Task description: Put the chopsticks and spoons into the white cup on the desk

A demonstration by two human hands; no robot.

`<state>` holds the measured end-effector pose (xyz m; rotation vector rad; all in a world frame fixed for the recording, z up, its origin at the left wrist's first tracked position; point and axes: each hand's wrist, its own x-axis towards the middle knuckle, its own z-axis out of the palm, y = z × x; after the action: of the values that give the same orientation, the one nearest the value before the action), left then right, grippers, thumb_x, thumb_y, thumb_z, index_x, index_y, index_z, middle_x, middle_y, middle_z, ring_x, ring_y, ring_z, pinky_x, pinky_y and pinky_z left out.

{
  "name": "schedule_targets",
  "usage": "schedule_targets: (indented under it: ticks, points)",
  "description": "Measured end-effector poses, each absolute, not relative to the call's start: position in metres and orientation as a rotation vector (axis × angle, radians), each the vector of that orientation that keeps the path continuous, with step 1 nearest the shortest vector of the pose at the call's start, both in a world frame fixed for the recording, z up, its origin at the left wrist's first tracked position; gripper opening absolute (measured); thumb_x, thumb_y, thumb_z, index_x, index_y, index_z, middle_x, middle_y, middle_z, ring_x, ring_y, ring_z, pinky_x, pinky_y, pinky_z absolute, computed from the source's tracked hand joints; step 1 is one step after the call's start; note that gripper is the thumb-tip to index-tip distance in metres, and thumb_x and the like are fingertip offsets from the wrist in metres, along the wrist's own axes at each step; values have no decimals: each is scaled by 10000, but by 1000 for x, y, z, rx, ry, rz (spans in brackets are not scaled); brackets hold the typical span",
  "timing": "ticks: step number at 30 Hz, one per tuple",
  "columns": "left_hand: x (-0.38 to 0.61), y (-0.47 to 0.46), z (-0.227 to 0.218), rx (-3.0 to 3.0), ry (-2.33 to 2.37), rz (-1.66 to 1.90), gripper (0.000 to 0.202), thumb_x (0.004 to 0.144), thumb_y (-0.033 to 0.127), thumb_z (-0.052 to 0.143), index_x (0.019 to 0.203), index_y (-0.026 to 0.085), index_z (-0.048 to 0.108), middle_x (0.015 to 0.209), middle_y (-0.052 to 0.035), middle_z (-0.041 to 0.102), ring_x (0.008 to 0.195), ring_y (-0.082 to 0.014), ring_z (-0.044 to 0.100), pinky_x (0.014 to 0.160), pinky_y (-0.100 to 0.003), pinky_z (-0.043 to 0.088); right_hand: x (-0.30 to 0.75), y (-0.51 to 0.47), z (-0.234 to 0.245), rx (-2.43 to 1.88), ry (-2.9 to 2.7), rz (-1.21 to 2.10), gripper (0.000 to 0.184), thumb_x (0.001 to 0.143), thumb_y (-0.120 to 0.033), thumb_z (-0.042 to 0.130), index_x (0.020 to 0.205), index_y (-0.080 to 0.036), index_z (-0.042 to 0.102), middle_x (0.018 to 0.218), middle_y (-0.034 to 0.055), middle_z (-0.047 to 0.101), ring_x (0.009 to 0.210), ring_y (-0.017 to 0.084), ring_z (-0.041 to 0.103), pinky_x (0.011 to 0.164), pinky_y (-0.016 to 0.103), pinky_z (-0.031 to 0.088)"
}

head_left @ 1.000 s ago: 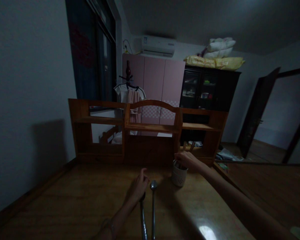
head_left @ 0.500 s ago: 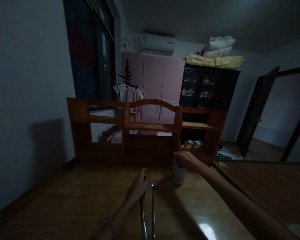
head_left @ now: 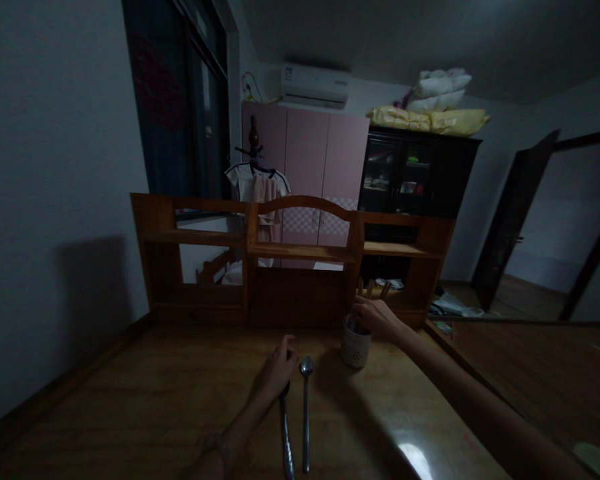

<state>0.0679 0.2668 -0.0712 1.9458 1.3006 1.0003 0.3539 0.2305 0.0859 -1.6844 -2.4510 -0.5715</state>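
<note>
My right hand (head_left: 375, 315) is at the mouth of a light utensil cup (head_left: 356, 347) with a dotted pattern. Its fingers are pinched together over the rim; what they grip is hidden in the dimness. Behind this hand, thin wooden sticks that look like chopsticks (head_left: 385, 289) rise from the cup. My left hand (head_left: 280, 368) hovers or rests left of the cup, fingers loosely bent and apart, with nothing visible in them. Below it lies a metal spoon (head_left: 287, 437), its bowl partly covered by the hand. A second long-handled spoon (head_left: 307, 407) lies parallel, bowl away from me.
The wooden tabletop (head_left: 155, 393) has a low wooden shelf unit (head_left: 300, 252) along its back. A wall (head_left: 55, 167) borders the left side. Beyond stand a pink wardrobe (head_left: 305, 153), a black cabinet (head_left: 445, 177) and a door (head_left: 510, 220).
My right hand has shifted slightly to the right and up at the cup, showing more of its rim. My left hand and both spoons stay in place.
</note>
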Motion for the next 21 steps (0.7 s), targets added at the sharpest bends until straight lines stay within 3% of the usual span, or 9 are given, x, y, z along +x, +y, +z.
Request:
schedule_targets:
  ticks: [6, 14, 21]
  points:
    - [68, 268, -73, 1951, 1314, 998, 384, 834, 219, 411, 1215, 215, 450, 905, -22, 660, 872, -151, 622, 799, -229, 425, 352, 225, 93, -1686, -2398, -568, 167, 910, -210, 478, 850, -177, 631, 940, 45, 615, 728, 125, 597, 595, 218, 326]
    - [67, 272, -78, 1923, 1235, 1036, 347, 833, 263, 415, 1169, 206, 484, 860, -24, 650, 844, -168, 617, 789, -253, 429, 317, 203, 119, -1511, -2190, -395, 212, 929, -251, 455, 1071, -224, 610, 1010, 45, 621, 815, 140, 594, 683, 214, 381]
    - [69, 273, -76, 1871, 1220, 1056, 294, 808, 208, 434, 1079, 199, 546, 782, -13, 653, 780, -167, 629, 750, -259, 446, 255, 195, 37, -1643, -2235, 104, 219, 802, -253, 613, 1003, -189, 672, 937, 84, 692, 864, 225, 640, 704, 255, 408]
